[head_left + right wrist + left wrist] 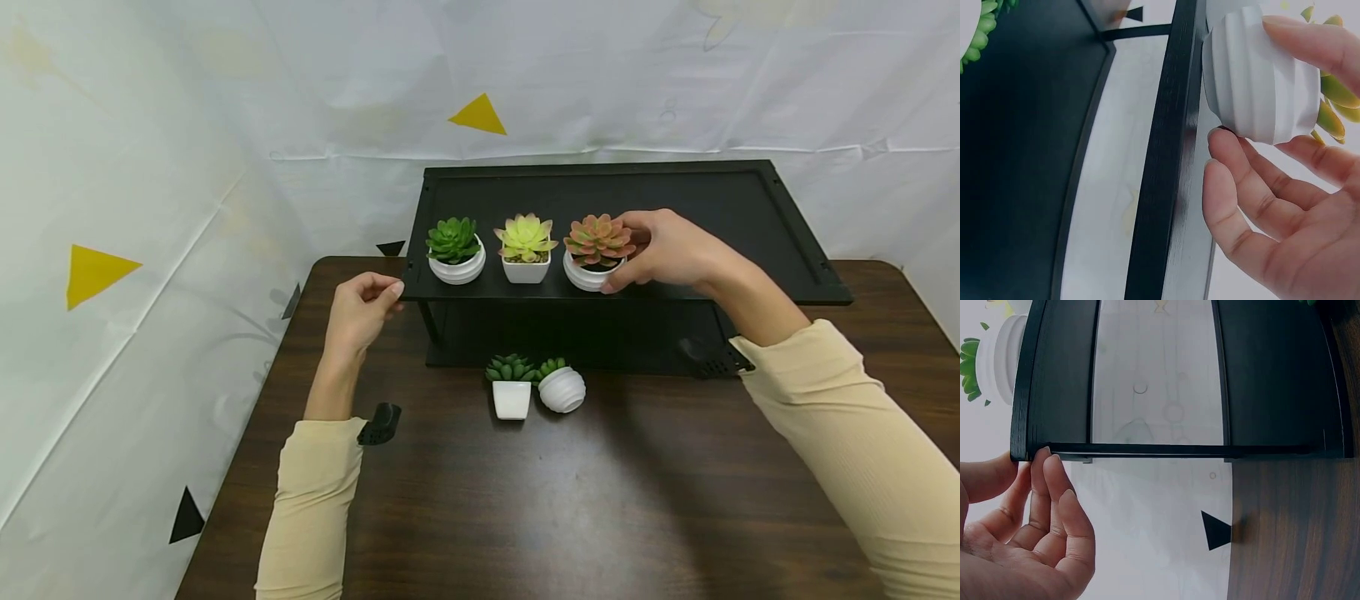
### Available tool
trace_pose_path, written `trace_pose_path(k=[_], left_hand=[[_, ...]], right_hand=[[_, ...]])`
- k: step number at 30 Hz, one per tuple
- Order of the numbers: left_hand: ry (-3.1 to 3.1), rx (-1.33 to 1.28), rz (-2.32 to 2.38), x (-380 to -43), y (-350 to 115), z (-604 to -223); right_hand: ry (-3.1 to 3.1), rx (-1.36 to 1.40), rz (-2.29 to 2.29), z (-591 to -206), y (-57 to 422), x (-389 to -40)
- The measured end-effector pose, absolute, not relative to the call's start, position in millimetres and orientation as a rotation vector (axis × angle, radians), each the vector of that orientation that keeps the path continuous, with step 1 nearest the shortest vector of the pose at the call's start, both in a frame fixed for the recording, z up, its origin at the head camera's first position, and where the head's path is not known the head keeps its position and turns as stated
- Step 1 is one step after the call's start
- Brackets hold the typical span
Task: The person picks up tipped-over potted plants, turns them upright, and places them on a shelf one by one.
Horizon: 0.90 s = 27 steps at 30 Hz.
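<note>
My right hand (663, 246) holds a reddish succulent in a round white pot (581, 273), thumb on one side and fingers on the other. The right wrist view shows the ridged pot (1260, 81) at the edge of the black shelf's top board. With thumb and fingertips, my left hand (358, 312) pinches the front left corner of that black shelf (675, 187). Left of the held pot, a yellow-green succulent in a square white pot (527, 271) and a dark green succulent in a round white pot (457, 271) stand in a row on the top board.
On the brown wooden table (465, 517), before the shelf's lower board, stands a green succulent in a square white pot (512, 402). Beside it a round white pot (562, 390) with a green plant lies tilted. White sheeting (360, 75) hangs behind and to the left.
</note>
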<state>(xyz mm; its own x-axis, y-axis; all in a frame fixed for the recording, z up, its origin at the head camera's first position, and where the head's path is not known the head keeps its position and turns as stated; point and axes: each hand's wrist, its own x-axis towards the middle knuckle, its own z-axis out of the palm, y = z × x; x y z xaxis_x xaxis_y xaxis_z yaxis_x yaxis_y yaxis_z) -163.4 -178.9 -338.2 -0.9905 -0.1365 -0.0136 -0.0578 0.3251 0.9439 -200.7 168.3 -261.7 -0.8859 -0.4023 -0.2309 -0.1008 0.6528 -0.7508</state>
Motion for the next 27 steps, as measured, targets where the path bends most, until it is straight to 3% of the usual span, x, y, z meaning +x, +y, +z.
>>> trace_pose_path(k=[27], left_hand=[[-2.5, 0.206, -1.767, -164.1, -178.1, -338.5]], right_hand=[[2.507, -0.371, -1.121, -265.8, 165.7, -206.7]])
